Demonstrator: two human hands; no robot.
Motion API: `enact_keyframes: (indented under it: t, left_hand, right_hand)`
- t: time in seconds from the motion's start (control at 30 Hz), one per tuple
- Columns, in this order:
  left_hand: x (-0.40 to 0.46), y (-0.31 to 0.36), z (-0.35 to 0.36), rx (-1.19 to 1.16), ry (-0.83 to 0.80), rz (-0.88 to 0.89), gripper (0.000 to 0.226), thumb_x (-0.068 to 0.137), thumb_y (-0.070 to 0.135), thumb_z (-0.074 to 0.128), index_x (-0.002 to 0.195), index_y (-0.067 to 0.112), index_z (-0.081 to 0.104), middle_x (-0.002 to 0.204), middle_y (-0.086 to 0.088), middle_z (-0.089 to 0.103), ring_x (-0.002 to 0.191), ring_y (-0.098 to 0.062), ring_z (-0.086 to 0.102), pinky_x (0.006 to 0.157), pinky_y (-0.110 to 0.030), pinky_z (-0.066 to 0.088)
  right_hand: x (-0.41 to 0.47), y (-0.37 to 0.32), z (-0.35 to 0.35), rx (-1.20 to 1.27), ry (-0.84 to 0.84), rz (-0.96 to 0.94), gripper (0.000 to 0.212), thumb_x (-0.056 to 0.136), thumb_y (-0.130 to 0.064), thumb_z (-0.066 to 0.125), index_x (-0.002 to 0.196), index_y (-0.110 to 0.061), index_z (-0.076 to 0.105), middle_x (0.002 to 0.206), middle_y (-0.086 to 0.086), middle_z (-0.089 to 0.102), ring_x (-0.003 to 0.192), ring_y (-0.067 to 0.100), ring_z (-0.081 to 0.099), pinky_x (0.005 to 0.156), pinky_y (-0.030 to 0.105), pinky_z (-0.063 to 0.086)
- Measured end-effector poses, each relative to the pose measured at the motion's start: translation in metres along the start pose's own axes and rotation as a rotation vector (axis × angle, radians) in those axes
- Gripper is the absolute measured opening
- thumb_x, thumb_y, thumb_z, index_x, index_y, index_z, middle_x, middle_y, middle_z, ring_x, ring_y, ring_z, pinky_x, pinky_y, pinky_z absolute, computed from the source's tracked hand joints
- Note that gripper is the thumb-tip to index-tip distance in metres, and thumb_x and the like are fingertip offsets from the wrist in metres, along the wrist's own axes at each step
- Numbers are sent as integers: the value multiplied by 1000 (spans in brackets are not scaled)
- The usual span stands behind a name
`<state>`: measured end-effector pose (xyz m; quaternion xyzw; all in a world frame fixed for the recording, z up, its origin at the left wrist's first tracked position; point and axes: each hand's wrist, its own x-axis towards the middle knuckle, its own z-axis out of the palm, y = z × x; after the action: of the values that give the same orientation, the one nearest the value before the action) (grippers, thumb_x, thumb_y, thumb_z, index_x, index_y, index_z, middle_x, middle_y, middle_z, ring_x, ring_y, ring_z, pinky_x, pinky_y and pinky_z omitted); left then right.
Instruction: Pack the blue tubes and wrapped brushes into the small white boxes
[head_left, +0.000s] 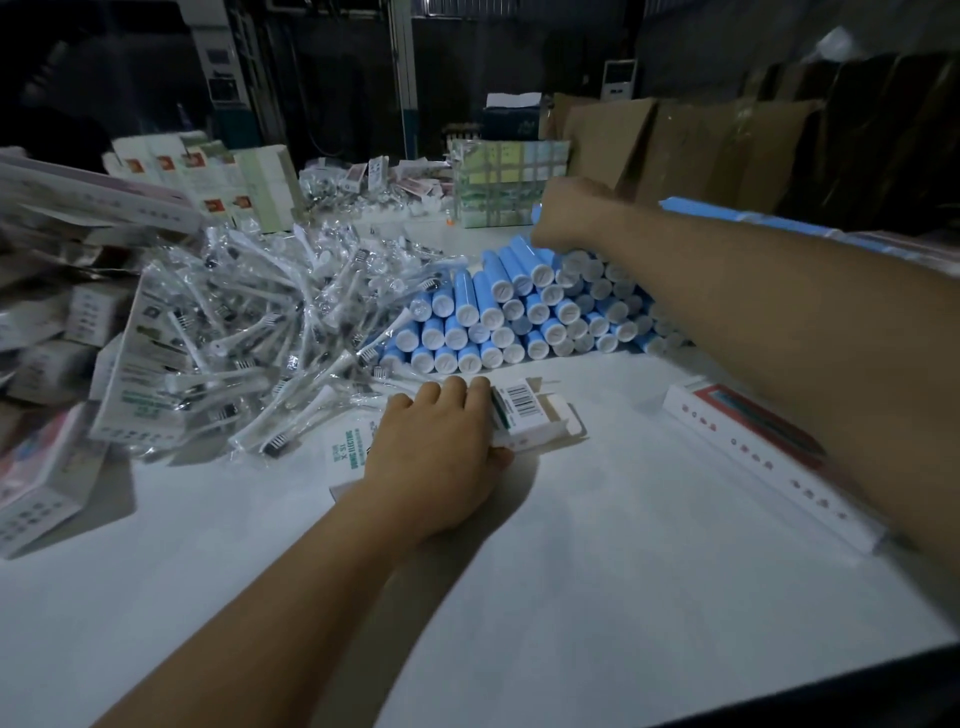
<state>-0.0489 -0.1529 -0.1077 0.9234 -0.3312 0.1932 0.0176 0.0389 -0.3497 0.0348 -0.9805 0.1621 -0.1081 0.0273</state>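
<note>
1. Nearest to me is the white table (597, 571), with my left forearm running up from the bottom edge across it.
2. My left hand (441, 457) lies palm down on a small white box (524, 415) that sits flat on the table; the fingers curl over its left side and the thumb tucks against its near edge, so I am holding it. A barcode label faces up, and the box's end flap on the right stands open.
3. Under my left wrist I see another flat white carton (345, 454) with green print, partly covered by the hand.
4. Behind the box, the blue tubes (519, 317) are stacked on their sides in a pile, white caps pointing toward me.
5. My right hand (563, 215) reaches over the top back of that pile, fingers curled downward. A bit of blue shows at its left edge, but I cannot tell whether it grips a tube.
6. Left of the tubes lies a loose heap of wrapped brushes (270, 332) in clear plastic, touching the pile's left end.
7. To the right, under my right forearm, lies a long white box (769, 457) with red markings.
8. Printed cartons (47, 467) crowd the table's left edge.
</note>
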Motion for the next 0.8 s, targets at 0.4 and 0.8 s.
enact_keyframes:
  t: [0.4, 0.8]
  left_hand:
    - [1, -9, -12, -172, 63, -133, 59, 90, 56, 42, 138, 23, 27, 125, 2, 47, 112, -21, 44, 89, -36, 35]
    - [-6, -1, -19, -188, 84, -169, 69, 90, 56, 44, 146, 21, 22, 132, 0, 44, 116, -24, 41, 92, -37, 34]
  right_hand:
    - [-110, 49, 69, 1514, 363, 137, 90, 83, -4, 58, 150, -39, 7, 86, 9, 62, 41, 16, 57, 40, 23, 45]
    - [-125, 40, 88, 1686, 439, 144, 53, 93, -24, 54, 142, -30, 32, 87, 5, 61, 42, 16, 57, 40, 25, 45]
